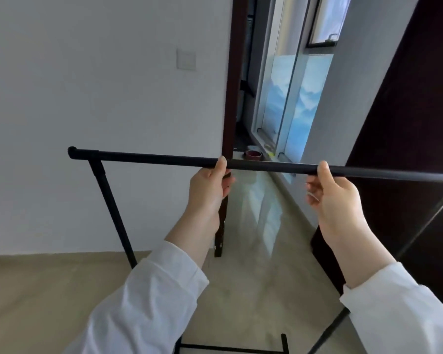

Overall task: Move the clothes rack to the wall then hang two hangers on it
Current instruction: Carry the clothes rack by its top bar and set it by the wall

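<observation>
A black metal clothes rack [151,158] stands in front of me, its top bar running from the left across to the right edge of the view. My left hand [210,185] grips the bar near its middle, thumb over the top. My right hand [330,192] grips the same bar further right. The rack's left upright [110,200] slants down to the floor, and its base bars [230,348] show at the bottom. The white wall [87,98] lies just beyond the rack. No hangers are in view.
A dark door frame [230,98] and a window [287,85] lie ahead along a narrow passage with a glossy floor. A dark cabinet [407,123] fills the right side. A roll of tape [253,155] sits on the sill. A light switch [186,60] is on the wall.
</observation>
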Motion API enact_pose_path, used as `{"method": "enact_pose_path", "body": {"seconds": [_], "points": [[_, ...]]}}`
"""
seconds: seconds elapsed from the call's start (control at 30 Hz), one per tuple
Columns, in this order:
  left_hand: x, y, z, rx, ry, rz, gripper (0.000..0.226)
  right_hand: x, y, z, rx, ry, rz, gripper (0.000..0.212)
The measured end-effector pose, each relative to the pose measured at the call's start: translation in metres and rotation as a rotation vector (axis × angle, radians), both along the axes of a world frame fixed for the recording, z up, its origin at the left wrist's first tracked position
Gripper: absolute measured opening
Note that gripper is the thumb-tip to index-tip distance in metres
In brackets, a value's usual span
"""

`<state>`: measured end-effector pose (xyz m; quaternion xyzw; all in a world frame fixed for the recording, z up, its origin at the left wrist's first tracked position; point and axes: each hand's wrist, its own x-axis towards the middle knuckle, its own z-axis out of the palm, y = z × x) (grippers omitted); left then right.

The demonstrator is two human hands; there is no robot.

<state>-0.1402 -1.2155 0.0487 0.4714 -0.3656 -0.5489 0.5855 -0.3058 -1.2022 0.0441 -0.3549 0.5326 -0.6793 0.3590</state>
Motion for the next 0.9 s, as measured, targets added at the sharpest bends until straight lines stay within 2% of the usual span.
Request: {"method": "enact_pose_path", "body": {"seconds": [0.2,0.33,0.43,0.9], "points": [[0.086,-0.051,0.009,-0.032,0.012,0.047,0.016,0.085,-0.055,0.011,-0.008,-0.006,0.055,0.024],[0.135,-0.086,0.012,-0.027,0.034,0.043,0.032,0.134,-0.088,0.013,-0.006,-0.012,0.08,0.023],[0.17,-0.11,0.013,-0.013,0.044,0.053,0.035,0.167,-0.114,0.014,-0.002,-0.024,0.117,0.022],[0.319,-0.198,0.008,-0.002,0.018,0.208,0.02,0.318,-0.223,0.004,-0.017,-0.065,0.251,0.02]]}}
